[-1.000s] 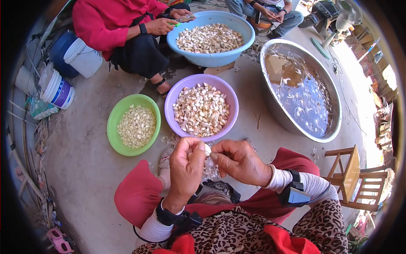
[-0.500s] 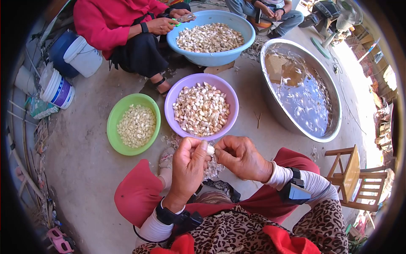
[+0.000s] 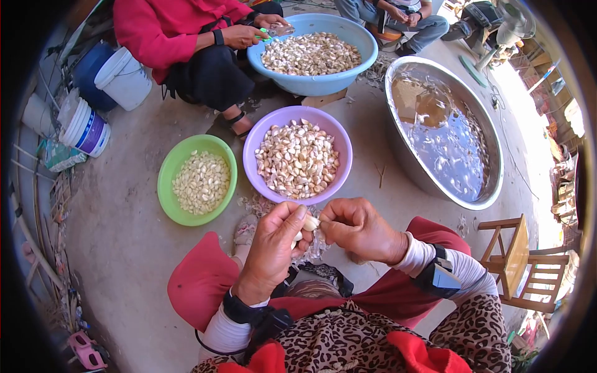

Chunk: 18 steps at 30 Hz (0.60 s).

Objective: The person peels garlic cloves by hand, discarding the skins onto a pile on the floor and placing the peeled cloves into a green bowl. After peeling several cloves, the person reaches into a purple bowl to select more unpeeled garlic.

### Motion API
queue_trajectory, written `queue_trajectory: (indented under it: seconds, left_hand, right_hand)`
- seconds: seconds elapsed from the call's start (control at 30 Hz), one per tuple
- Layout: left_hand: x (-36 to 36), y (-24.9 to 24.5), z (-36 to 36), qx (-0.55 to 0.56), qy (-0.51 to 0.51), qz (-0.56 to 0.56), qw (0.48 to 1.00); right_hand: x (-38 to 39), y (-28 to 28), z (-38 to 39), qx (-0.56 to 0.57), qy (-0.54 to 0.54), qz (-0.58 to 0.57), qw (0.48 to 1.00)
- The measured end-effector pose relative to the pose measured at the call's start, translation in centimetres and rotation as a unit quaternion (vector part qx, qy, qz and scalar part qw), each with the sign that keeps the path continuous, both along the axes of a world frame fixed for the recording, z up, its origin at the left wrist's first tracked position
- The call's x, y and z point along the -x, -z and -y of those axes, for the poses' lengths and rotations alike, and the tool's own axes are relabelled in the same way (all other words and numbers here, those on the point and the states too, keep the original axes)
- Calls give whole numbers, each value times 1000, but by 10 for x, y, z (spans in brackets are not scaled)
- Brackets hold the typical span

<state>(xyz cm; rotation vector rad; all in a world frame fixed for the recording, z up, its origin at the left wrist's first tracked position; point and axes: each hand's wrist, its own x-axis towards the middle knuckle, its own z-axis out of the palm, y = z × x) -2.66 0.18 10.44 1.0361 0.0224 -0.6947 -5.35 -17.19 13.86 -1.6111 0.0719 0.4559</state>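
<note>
Creamy white, the garlic clove [image 3: 310,224] in hand sits between the person's two hands, above the ground and just on the near side of the purple basin [image 3: 347,149]. It looks mostly bare, though whether any skin clings to its hidden side cannot be told. Bare cloves [image 3: 200,182] lie in the green basin [image 3: 165,186], while skin-covered cloves [image 3: 295,158] heap the purple one. Judging by these two basins, more cloves have their skins on than off.

The left hand [image 3: 270,248] clasps the clove, thumb close to the curled fingers, with more pale cloves [image 3: 298,236] tucked against them. The right hand [image 3: 364,231] has its thumb and forefinger pinched together at the clove's other end; whether they grip the clove itself or a shred of skin cannot be made out. Papery skins [image 3: 318,247] litter the ground below.

Beyond the purple basin, a light blue basin [image 3: 311,84] holds another heap of skin-covered cloves. Beside it, a person in a red top [image 3: 152,37] holds a green-handled tool [image 3: 264,36]. Another person in jeans [image 3: 429,31] sits farther back. A metal tub [image 3: 401,149] of water and floating skins stands to the right, with a wooden chair [image 3: 516,255] nearer.
</note>
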Motion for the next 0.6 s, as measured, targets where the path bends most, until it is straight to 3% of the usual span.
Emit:
queue_trajectory:
  seconds: [0.1,0.3,0.6]
  left_hand:
    - [-1,-3,-2,31,28,5,999]
    - [1,-2,-1,86,44,-29,995]
    - [3,-9,1,-11,28,97,995]
  right_hand:
    - [-1,-15,4,-61,-10,-78,995]
    - [0,-3,12,-103,-28,-61,992]
    - [2,-6,6,28,-32,52,998]
